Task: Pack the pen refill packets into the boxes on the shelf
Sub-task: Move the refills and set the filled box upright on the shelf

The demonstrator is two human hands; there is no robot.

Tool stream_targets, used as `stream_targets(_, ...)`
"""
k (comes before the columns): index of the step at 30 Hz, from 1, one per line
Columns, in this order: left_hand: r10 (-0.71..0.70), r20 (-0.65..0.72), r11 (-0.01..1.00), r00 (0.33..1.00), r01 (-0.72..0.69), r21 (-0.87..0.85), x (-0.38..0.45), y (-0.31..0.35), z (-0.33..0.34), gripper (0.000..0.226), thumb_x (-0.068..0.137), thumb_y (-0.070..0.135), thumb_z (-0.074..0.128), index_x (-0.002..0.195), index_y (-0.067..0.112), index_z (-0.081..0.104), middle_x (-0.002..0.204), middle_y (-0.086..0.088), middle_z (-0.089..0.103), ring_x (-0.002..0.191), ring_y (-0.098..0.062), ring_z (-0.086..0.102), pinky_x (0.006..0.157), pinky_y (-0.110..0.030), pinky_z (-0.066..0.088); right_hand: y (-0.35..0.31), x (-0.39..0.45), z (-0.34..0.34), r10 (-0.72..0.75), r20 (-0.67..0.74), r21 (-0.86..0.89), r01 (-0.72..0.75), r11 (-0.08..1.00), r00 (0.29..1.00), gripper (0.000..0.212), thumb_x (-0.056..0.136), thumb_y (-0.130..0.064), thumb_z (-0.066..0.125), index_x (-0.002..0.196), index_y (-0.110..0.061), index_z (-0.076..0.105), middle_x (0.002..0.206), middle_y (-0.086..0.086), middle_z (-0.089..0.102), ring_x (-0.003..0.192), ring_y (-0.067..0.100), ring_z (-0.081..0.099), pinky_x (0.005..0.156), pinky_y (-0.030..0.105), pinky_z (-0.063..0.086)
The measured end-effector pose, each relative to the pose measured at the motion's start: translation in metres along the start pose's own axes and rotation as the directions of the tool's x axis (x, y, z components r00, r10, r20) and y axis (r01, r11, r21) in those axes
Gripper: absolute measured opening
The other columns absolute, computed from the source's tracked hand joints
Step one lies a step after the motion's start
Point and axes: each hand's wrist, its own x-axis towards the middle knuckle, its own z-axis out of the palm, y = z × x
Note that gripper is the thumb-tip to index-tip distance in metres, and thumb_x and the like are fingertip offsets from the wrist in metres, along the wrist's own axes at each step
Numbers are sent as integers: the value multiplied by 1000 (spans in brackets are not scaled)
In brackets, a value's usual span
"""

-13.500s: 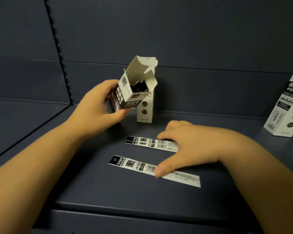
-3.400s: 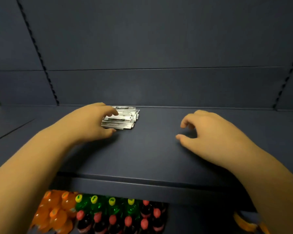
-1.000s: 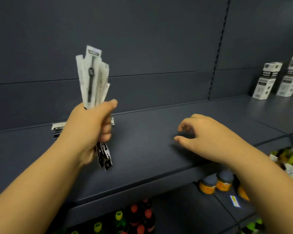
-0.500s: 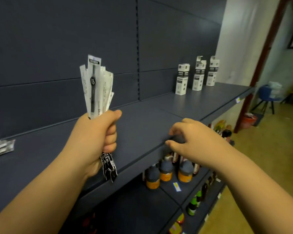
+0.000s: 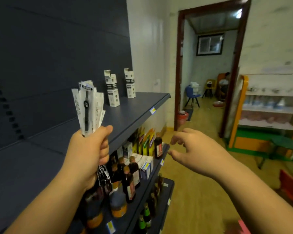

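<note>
Left hand [image 5: 89, 149]: fisted around upright bundle of refill packets [image 5: 89, 108], raised over the shelf [image 5: 125, 115]. Right hand [image 5: 193, 149]: empty, fingers loosely curled, extended forward. Boxes [image 5: 119, 86]: upright, far shelf end.

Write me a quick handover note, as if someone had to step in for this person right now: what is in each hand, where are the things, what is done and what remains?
Left hand: closed around a bundle of refill packets, held upright.
Right hand: empty, fingers loosely spread, out past the shelf edge.
Two boxes stand with top flaps open at the far end of the top shelf, apart from both hands.
Done: packets in hand.
Left: carry them to the boxes, slide them in. How full the boxes are cannot be seen.
</note>
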Motion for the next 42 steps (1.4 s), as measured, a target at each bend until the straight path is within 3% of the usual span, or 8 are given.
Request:
stream_targets(10,-19,103,999,995,14,44,85,-48,136,44,97,12,58,64,24,32,48,9,25,40,-9,18,39,-17,18,144,44,-14,136,-19,-22,-136,990,991,35,89,-58,59,117,-36,62,105,-11,54,104,12,57,84,35,55)
stream_targets(20,-34,265,999,964,40,-15,178,-103,242,41,97,12,58,66,23,34,47,7,26,38,-9,19,39,-17,19,229,105,5,259,-30,-48,-260,964,965,37,89,-59,58,117,-36,62,108,-10,56,104,13,57,85,36,56)
stream_targets(31,-88,284,988,955,121,-99,318,-174,310,35,98,13,58,71,23,39,49,5,27,37,-8,22,36,-17,18,304,224,45,368,-53,-87,-371,924,928,38,90,-59,60,120,-37,61,111,-12,56,104,10,57,85,32,56)
stream_targets(37,-128,247,984,961,154,-90,369,-196,331,36,98,13,59,69,22,39,47,6,29,37,-8,22,36,-18,20,329,283,54,333,-38,-91,-336,938,942,38,90,-59,59,121,-36,61,114,-11,56,106,10,56,85,30,55)
stream_targets(42,-129,193,986,973,147,-81,398,-200,338,30,98,14,60,74,20,43,49,4,30,37,-8,24,37,-19,21,339,367,70,178,-23,-65,-180,982,984,37,90,-59,59,119,-35,62,104,-14,48,103,11,56,83,32,54)
